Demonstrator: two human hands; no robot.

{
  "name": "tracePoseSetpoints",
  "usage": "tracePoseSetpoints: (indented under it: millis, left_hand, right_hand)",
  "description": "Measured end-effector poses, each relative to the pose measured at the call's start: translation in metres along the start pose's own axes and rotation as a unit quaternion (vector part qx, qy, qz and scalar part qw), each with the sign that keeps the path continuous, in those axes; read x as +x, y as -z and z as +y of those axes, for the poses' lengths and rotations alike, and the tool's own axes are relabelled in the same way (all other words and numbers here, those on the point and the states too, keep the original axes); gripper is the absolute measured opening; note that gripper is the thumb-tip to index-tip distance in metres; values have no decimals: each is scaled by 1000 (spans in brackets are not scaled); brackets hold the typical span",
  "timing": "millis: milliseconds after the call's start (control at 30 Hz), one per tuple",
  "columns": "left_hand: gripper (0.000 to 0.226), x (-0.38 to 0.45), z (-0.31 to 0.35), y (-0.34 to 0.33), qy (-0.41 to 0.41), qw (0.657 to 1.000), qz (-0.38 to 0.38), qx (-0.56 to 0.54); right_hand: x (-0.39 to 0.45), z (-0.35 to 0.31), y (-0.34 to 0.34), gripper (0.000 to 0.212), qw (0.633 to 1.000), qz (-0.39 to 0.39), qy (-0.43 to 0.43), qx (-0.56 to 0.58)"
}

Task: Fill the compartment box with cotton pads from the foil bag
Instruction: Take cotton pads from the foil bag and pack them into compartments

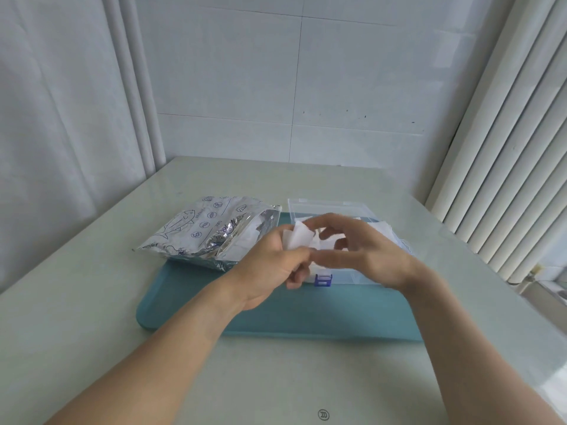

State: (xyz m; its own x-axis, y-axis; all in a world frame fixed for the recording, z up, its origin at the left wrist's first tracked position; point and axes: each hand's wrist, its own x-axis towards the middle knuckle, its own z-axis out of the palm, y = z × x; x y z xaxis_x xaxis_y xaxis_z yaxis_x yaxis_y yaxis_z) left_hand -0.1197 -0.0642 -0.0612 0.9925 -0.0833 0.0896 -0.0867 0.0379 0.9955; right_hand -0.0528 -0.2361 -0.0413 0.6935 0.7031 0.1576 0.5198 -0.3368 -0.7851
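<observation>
- Pale tabletop (92, 302) fills the lower view, nearest the camera, with both bare forearms reaching forward over it.
- Teal mat (306, 314) lies on the tabletop and carries the bag and the box.
- Foil bag (199, 231), printed with blue fish drawings, lies on the mat's left part, its mouth open toward the right and white pads visible inside.
- Clear compartment box (352, 277) sits just right of the bag, lid raised at the back, a blue latch (322, 280) on its near wall; white pads lie inside, though which compartments they fill cannot be told behind the hands.
- Left hand (270, 271) is curled, its thumb and fingers pinching a small bunch of white cotton pads (299, 237) above the box's left end.
- Right hand (365, 250) hovers over the box with fingers loosely spread, thumb and forefinger tips at the edge of the same pads; whether it truly grips them cannot be told.
</observation>
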Motion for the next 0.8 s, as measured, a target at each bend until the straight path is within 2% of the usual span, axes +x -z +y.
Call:
tracePoseSetpoints:
  millis: [67,167,300,367,433,500,567,633,667,733,800]
  left_hand:
    - [26,-1,1,4,16,999,-51,-3]
    - [43,-4,2,4,39,992,-123,17]
    - [35,-8,3,5,57,977,-204,-2]
    - [26,-9,3,9,66,976,-209,-16]
    - [25,-8,2,10,75,981,-177,-22]
    - [25,-6,4,11,80,990,-119,-7]
    - [20,-2,2,12,46,995,-21,91]
    - [12,3,-3,17,-17,969,76,233]
    - [12,5,-6,18,-43,955,95,279]
    - [15,6,-10,18,-67,940,98,319]
    - [19,6,-13,18,-65,934,95,337]
  right_hand:
    - [-1,3,5,39,997,-22,-3,70]
    - [0,2,-1,30,994,-14,2,108]
    - [1,-2,-10,31,992,-57,-4,109]
    - [3,-2,-11,32,992,-51,-5,111]
    - [7,-3,-7,32,990,-4,5,143]
    - [11,-2,8,28,977,92,-23,190]
    - [15,0,26,23,971,150,-86,165]
    - [22,5,32,17,979,119,-151,70]
    - [26,8,31,13,980,95,-175,25]
    - [33,11,24,12,978,60,-198,-29]
    - [38,13,15,21,974,40,-219,-37]
